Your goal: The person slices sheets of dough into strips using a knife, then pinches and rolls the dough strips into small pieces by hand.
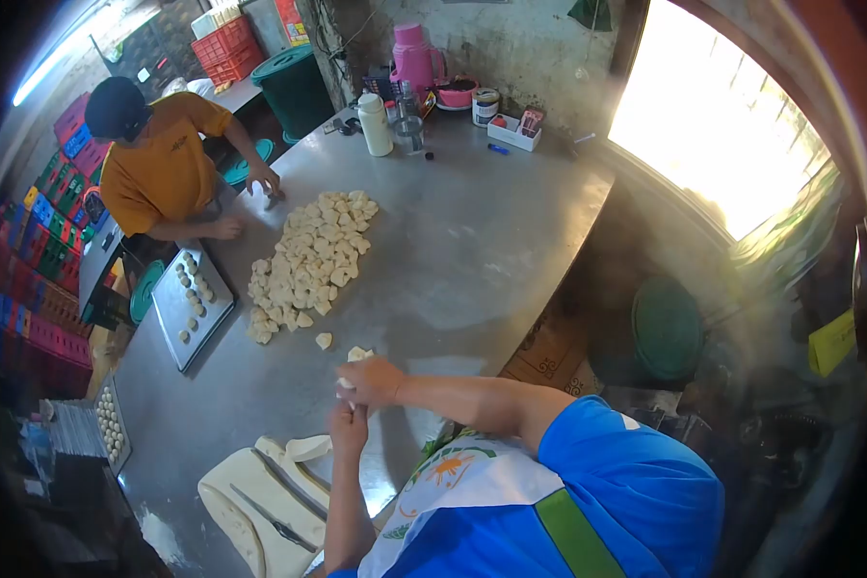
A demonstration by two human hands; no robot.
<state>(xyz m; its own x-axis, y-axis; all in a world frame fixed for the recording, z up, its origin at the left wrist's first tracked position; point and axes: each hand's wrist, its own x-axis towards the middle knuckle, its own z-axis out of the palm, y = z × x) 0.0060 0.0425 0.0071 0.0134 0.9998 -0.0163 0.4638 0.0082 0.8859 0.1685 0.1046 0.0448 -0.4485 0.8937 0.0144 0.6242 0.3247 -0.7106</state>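
I see cream dough (308, 252), a pink thermos (414, 64), and a blue shirt (641, 486) with 1 green band (580, 535), white panel (511, 486) and 1 orange sun (448, 468).

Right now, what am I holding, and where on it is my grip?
Pale dough, held between your right hand and left hand; fingers hide exactly where each grip sits.

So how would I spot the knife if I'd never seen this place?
Start at the big metal table and find the wide slab of pale dough beside the camera wearer's left forearm. The knife lies flat on top of that slab. Its slim, straight blade and dark handle set it apart from the thick, pale dough around it.
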